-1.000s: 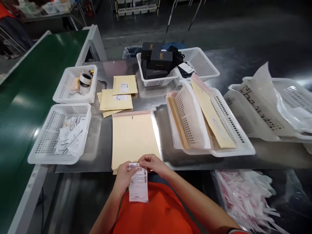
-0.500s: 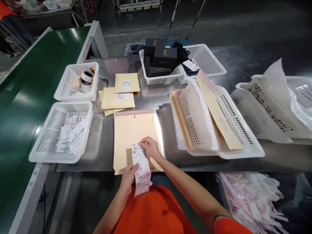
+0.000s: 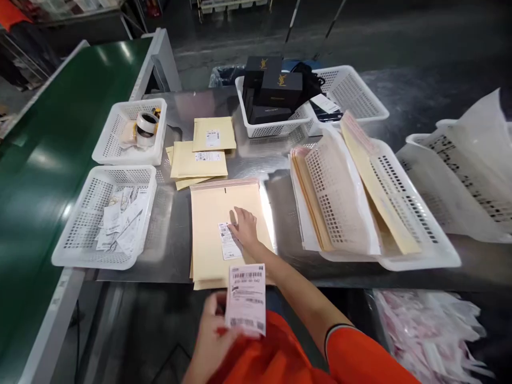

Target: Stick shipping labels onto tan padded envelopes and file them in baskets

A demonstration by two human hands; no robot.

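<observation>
Head view: a small label [image 3: 229, 241] is pressed flat onto the top envelope [image 3: 224, 213] of a stack on the steel table [image 3: 172, 245] by the right hand [image 3: 245, 226], fingers spread and laid open, nothing gripped. A label sheet [image 3: 247, 298] is pinched upright in the closed left hand [image 3: 210, 336], near the table's edge. Smaller labelled envelopes [image 3: 200, 160] lie just beyond the stack. A basket of paper slips [image 3: 106, 216] stands to the left, a basket of envelopes [image 3: 400, 213] to the right, black boxes [image 3: 276, 90] far behind.

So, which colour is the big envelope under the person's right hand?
The padded envelope is pale yellow, with a pinkish strip along its far edge; the head view shows this, with the right hand on it.
</observation>
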